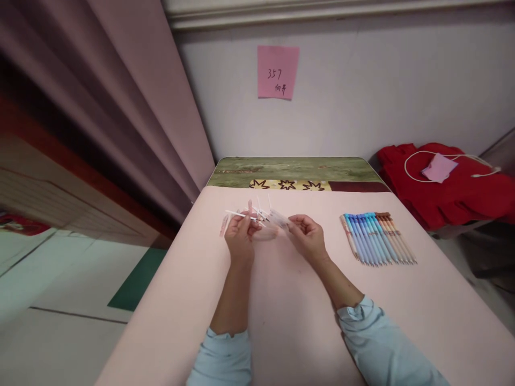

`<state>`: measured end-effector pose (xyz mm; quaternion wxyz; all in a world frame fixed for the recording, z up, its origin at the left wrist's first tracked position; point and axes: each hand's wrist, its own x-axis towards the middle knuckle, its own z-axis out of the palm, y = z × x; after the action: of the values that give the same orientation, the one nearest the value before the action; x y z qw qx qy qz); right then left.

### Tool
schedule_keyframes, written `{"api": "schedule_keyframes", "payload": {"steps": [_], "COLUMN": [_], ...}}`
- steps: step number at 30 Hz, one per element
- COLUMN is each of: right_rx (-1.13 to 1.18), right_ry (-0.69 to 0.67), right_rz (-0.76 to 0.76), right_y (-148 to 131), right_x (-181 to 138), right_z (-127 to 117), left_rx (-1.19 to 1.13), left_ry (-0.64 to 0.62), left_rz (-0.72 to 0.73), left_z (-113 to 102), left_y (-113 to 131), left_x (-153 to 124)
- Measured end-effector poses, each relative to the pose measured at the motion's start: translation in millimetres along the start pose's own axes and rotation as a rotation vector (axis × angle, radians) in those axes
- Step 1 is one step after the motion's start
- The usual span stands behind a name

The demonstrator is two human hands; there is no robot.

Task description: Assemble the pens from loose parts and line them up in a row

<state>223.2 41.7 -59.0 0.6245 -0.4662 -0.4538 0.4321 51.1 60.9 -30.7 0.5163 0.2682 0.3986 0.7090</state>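
Note:
Both hands rest on a pale pink table (281, 321), close together near its far middle. My left hand (239, 238) is closed around a thin white pen refill (238, 214) that points left. My right hand (308, 236) pinches a clear pen barrel (279, 219) at its end. Between and just beyond the hands lies a small heap of clear pen parts and refills (261, 212). A pale pink piece (223, 225) lies on the table left of my left hand.
A neat row of several blue and brown pens (376, 237) lies to the right. Behind the table is a green patterned surface (293, 170). A red cloth with a white cable (446, 179) sits at right. A pink curtain (132, 96) hangs left; a pink note (277, 71) is on the wall.

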Motion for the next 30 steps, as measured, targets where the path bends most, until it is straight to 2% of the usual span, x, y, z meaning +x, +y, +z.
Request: {"api": "schedule_keyframes", "payload": {"steps": [3, 8, 14, 23, 30], "right_rx": [-0.064, -0.1, -0.049, -0.033, -0.056], "right_ry": [-0.074, -0.125, -0.112, -0.096, -0.112], "right_rz": [0.008, 0.025, 0.038, 0.046, 0.036], "right_y": [-1.9, -3.6, -7.3, -8.4, -6.2], "right_x": [-3.4, -4.8, -5.4, -4.8, -4.9], "right_z": [0.2, -0.3, 2.1, 3.7, 3.4], "left_rx": [-0.007, 0.014, 0.038, 0.07, 0.085], "left_ry": [-0.104, -0.131, -0.142, -0.088, -0.13], "left_rz": [-0.062, -0.098, -0.107, -0.088, -0.107], "left_z": [4.7, 6.6, 9.5, 9.6, 13.1], "left_y": [-0.8, 1.1, 2.3, 0.6, -1.4], "left_x": [-6.2, -9.3, -12.3, -11.5, -16.3]}}
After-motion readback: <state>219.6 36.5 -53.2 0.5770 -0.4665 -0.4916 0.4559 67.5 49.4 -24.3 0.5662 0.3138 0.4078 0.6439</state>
